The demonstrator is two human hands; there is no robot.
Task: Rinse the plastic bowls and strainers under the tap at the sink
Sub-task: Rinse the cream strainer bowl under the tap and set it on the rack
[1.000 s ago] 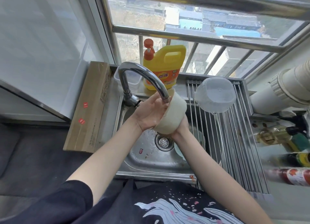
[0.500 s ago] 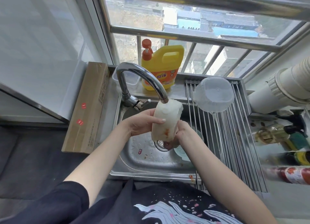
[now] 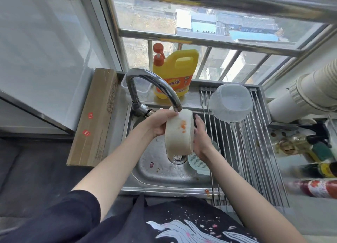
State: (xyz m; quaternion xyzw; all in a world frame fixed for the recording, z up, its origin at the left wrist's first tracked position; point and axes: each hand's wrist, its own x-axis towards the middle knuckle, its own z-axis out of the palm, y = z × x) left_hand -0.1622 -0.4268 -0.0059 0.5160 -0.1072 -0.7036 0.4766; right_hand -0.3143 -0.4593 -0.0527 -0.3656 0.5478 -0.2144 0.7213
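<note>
So both hands are up on 1 white plastic bowl [image 3: 179, 131], held on its side right under the spout of the tap [image 3: 155, 86], above the drain of the sink [image 3: 164, 171]. The left hand [image 3: 159, 123] grips the bowl's left side with the fingers curled round its edge, and the right hand [image 3: 201, 139] lies flat against the bowl's other side, fingers straight and pointing up. There's an orange smear of food showing on the bowl wall facing the camera. Just below the right hand, down in the basin, a pale strainer [image 3: 197, 163] lies beside the drain. Off to the right of the hands a clear plastic bowl [image 3: 231, 102] sits tipped on the roll-up drying rack [image 3: 255, 151] across the sink. Behind the hands, past the tap, a yellow detergent jug [image 3: 175, 73] with an orange pump stands on the ledge, with a clear container [image 3: 138, 87] beside it. Left of the left hand a long cardboard box [image 3: 96, 115] lies on the tabletop.
</note>
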